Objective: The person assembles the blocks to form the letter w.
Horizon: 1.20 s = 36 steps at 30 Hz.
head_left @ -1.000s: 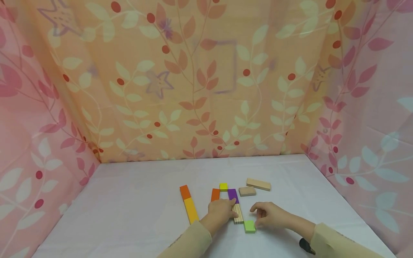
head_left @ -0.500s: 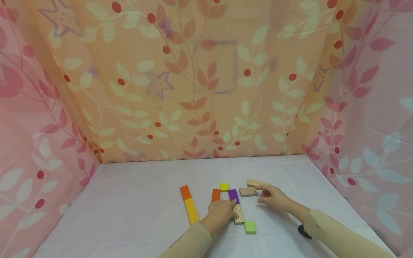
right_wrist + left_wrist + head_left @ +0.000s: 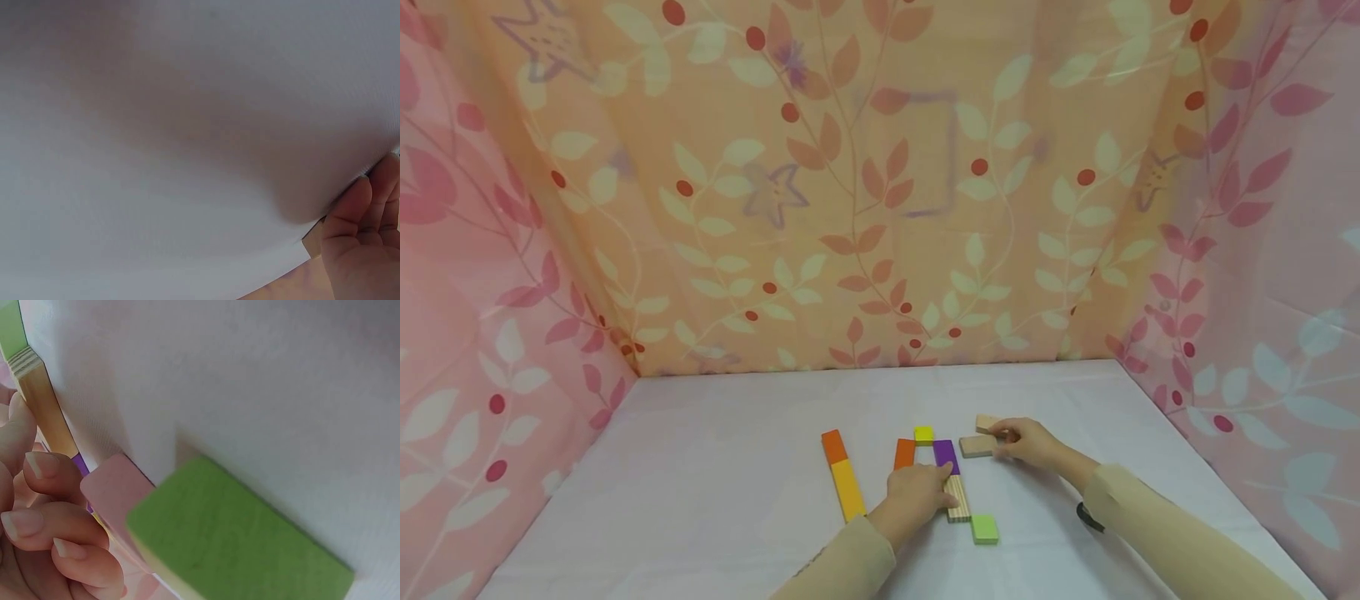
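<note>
My left hand [image 3: 917, 496] rests on a row of blocks, its index finger by the purple block [image 3: 946, 455] and its thumb on the striped wooden block [image 3: 958, 504]. Its other fingers are bent in the left wrist view, beside a pink block [image 3: 119, 487] and a green block [image 3: 244, 531] that the hand hides from the head view. At the back right, my right hand [image 3: 1033, 442] curls its fingers over the farther plain wooden block [image 3: 987, 422], covering its right part. The nearer plain wooden block [image 3: 976, 447] lies by its thumb.
A red-orange block [image 3: 904, 452] and a small yellow block [image 3: 923, 435] stand behind my left hand. A lime block [image 3: 985, 529] touches the striped block's near corner. Further left lie an orange block [image 3: 833, 447] and a yellow-orange block [image 3: 848, 489] end to end on the white tablecloth [image 3: 715, 483].
My right hand has moved from beside the lime block to the back, over the plain wooden blocks, and its fingers have closed in on the farther one. My left hand stays in place.
</note>
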Available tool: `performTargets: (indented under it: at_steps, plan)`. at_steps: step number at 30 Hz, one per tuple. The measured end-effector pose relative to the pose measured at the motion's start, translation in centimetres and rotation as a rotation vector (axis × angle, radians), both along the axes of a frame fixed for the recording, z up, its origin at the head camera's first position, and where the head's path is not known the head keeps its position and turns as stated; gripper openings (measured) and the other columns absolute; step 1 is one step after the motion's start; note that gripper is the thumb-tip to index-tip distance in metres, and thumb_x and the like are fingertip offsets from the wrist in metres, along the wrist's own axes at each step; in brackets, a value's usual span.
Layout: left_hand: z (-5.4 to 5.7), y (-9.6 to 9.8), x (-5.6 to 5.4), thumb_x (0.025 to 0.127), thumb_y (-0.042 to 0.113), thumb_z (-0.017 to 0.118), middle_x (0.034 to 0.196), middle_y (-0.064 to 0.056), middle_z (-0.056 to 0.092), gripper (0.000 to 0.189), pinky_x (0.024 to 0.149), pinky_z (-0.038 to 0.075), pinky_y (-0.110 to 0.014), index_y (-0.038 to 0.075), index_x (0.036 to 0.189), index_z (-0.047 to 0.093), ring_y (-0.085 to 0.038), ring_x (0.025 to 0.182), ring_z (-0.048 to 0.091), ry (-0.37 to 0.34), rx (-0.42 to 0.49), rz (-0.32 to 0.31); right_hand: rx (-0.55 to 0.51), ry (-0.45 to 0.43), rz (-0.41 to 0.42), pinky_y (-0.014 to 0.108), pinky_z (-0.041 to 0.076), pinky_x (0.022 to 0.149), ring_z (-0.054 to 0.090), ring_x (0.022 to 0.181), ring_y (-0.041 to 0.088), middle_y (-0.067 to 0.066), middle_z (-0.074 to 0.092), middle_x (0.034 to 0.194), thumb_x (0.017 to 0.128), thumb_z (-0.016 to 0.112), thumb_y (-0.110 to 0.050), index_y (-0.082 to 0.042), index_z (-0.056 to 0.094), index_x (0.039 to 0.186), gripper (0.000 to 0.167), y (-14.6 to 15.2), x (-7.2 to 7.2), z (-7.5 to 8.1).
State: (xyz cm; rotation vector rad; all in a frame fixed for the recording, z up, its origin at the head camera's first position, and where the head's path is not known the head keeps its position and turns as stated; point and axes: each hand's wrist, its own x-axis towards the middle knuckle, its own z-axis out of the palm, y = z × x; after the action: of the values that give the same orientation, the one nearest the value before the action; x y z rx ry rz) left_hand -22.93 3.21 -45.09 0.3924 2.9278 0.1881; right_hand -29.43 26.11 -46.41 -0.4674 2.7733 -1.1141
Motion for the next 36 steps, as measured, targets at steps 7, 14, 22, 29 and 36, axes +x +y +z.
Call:
performTargets:
  at_steps: [7, 14, 22, 29, 36]
  plan:
    - [0.3, 0.0, 0.1, 0.08, 0.053, 0.07, 0.119, 0.007, 0.068, 0.06, 0.063, 0.043, -0.027, 0.034, 0.136, 0.058, -0.016, 0.094, 0.064, 0.007, 0.01, -0.013, 0.036, -0.012, -0.02, 0.026, 0.033, 0.059, 0.042, 0.069, 0.016, 0.0, 0.045, 0.073, 0.081, 0.078, -0.009, 0.005, 0.066, 0.11, 0.034, -0.1, -0.3, 0.1]
    - [0.4, 0.1, 0.3, 0.08, 0.053, 0.07, 0.117, 0.006, 0.069, 0.059, 0.06, 0.042, -0.026, 0.036, 0.135, 0.058, -0.014, 0.081, 0.061, 0.011, -0.007, -0.006, 0.034, 0.002, -0.012, 0.027, 0.034, 0.06, 0.042, 0.069, 0.016, 0.0, 0.045, 0.072, 0.077, 0.08, -0.006, 0.005, 0.066, 0.105, 0.032, -0.1, -0.2, -0.2]
    - [0.1, 0.2, 0.4, 0.079, 0.054, 0.069, 0.116, 0.006, 0.069, 0.06, 0.057, 0.042, -0.026, 0.038, 0.136, 0.057, -0.013, 0.072, 0.056, 0.017, -0.036, 0.0, -0.029, -0.001, 0.07, 0.027, 0.035, 0.062, 0.043, 0.071, 0.015, -0.001, 0.046, 0.074, 0.08, 0.078, -0.007, -0.001, 0.063, 0.099, 0.025, 0.7, 0.1, -0.2]
    - [-0.1, 0.1, 0.4, 0.079, 0.054, 0.069, 0.116, 0.005, 0.069, 0.06, 0.058, 0.043, -0.027, 0.036, 0.135, 0.058, -0.014, 0.078, 0.061, 0.032, -0.015, -0.007, -0.073, -0.112, 0.218, 0.022, 0.039, 0.058, 0.046, 0.069, 0.011, -0.001, 0.05, 0.076, 0.083, 0.074, -0.005, -0.001, 0.062, 0.106, 0.026, 2.5, -0.2, 0.6]
    - [0.3, 0.0, 0.5, 0.08, 0.051, 0.071, 0.115, 0.005, 0.069, 0.059, 0.059, 0.042, -0.026, 0.035, 0.136, 0.058, -0.013, 0.074, 0.056, 0.02, 0.006, -0.006, -0.075, -0.232, 0.368, 0.021, 0.04, 0.059, 0.048, 0.071, 0.011, 0.001, 0.054, 0.08, 0.082, 0.075, -0.006, -0.003, 0.066, 0.105, 0.025, 3.1, -0.2, 1.5]
